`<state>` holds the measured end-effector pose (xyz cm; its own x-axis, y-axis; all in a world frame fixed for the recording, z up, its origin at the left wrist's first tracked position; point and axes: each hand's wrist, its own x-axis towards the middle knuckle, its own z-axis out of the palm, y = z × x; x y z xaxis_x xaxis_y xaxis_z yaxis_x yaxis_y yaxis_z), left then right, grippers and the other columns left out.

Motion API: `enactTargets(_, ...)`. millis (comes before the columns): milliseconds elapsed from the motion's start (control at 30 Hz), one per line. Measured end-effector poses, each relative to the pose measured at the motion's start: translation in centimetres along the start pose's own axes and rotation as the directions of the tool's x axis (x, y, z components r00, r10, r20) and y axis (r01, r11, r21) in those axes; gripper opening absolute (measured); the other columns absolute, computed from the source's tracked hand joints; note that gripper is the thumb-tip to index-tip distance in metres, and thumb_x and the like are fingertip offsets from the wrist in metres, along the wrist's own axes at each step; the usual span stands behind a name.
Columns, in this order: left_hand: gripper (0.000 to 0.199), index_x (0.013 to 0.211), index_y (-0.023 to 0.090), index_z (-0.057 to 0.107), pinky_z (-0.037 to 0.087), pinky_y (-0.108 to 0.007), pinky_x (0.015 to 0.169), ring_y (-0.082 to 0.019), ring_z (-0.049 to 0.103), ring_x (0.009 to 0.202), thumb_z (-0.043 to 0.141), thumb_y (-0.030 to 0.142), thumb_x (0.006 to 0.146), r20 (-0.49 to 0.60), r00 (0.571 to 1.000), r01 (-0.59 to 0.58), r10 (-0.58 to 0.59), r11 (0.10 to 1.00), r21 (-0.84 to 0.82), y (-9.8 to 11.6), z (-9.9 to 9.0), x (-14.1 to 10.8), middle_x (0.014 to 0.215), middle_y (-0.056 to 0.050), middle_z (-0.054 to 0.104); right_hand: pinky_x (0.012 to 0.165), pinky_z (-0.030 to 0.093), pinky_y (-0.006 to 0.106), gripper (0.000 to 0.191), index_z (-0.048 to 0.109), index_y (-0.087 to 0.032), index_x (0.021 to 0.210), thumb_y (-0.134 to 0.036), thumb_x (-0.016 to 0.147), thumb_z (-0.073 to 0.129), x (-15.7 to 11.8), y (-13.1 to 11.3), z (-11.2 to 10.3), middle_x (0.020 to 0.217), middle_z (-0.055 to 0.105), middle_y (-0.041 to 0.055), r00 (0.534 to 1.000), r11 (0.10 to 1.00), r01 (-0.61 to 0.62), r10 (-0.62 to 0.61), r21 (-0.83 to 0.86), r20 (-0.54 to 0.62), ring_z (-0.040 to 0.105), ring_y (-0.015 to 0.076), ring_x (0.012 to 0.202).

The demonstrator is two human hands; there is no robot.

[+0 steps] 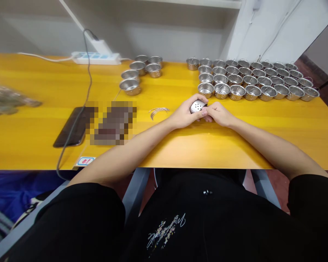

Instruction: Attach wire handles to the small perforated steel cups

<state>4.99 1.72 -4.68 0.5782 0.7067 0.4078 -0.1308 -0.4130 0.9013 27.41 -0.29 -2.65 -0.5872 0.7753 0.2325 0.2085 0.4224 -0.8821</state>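
A small metal cup with holes (pixel 197 106) is held tilted above the table, its perforated bottom facing me. My left hand (pixel 186 113) wraps round it, with fingers over the far side and the thumb along the near side. My right hand (pixel 219 113) is closed at the cup's right rim, its fingertips pinched there; whatever lies between them is too small to make out. Left of my hands lies a small bundle of curved thin wires (pixel 159 111). Just beyond my hands stand rows of similar metal cups (pixel 237 92), many with wire handles.
Several metal cups (pixel 130 87) stand at the back, left of centre. A power strip (pixel 97 58) lies behind them. A dark phone (pixel 71 127) with a cable (pixel 90 78) across it lies at left, beside a blurred-out object (pixel 113 123). Plastic-wrapped items (pixel 8 98) are at far left.
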Motion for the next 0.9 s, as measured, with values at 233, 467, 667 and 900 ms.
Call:
enactTargets(233, 0.074, 0.130, 0.026, 0.071, 0.059, -0.026, 0.063, -0.016, 0.066, 0.076, 0.103, 0.077, 0.087, 0.002, 1.000, 0.002, -0.002, 1.000, -0.019, -0.3, -0.1, 0.1, 0.102, -0.003, 0.069, 0.057, 0.030, 0.031, 0.054, 0.047, -0.024, 0.057, -0.033, 0.109, 0.056, 0.0, -0.9, 0.0, 0.054, 0.050, -0.0016, 0.997, 0.997, -0.071, 0.071, 0.002, -0.011, 0.038, 0.0111, 0.055)
enactTargets(467, 0.073, 0.133, 0.025, 0.068, 0.062, -0.024, 0.067, -0.015, 0.066, 0.080, 0.101, 0.074, 0.091, 0.016, 1.000, -0.026, 0.025, 1.000, 0.014, -0.2, -0.3, -0.1, 0.107, -0.003, 0.065, 0.057, 0.026, 0.031, 0.052, 0.049, -0.024, 0.059, -0.031, 0.109, 0.058, 0.1, -1.1, 0.0, 0.054, 0.046, -0.0034, 0.992, 0.992, -0.124, 0.124, -0.036, 0.001, 0.035, 0.0108, 0.055)
enactTargets(667, 0.072, 0.135, 0.025, 0.066, 0.065, -0.024, 0.069, -0.015, 0.066, 0.084, 0.098, 0.075, 0.094, 0.031, 1.000, -0.002, 0.001, 1.000, 0.031, 0.0, -0.3, -0.2, 0.111, -0.004, 0.063, 0.057, 0.026, 0.030, 0.060, 0.047, -0.024, 0.060, -0.039, 0.118, 0.054, -0.1, -0.9, 0.0, 0.054, 0.045, -0.0033, 0.996, 0.996, -0.089, 0.089, -0.032, -0.001, 0.034, 0.0106, 0.055)
enactTargets(900, 0.072, 0.135, 0.025, 0.065, 0.064, -0.024, 0.069, -0.015, 0.065, 0.083, 0.098, 0.074, 0.093, 0.039, 0.999, -0.010, 0.009, 0.999, 0.043, 0.0, -0.4, -0.2, 0.111, -0.004, 0.064, 0.057, 0.021, 0.032, 0.057, 0.044, -0.025, 0.061, -0.037, 0.116, 0.053, -0.1, -1.2, -0.3, 0.055, 0.037, -0.0061, 0.996, 0.994, -0.081, 0.084, -0.075, 0.028, 0.028, 0.0103, 0.055)
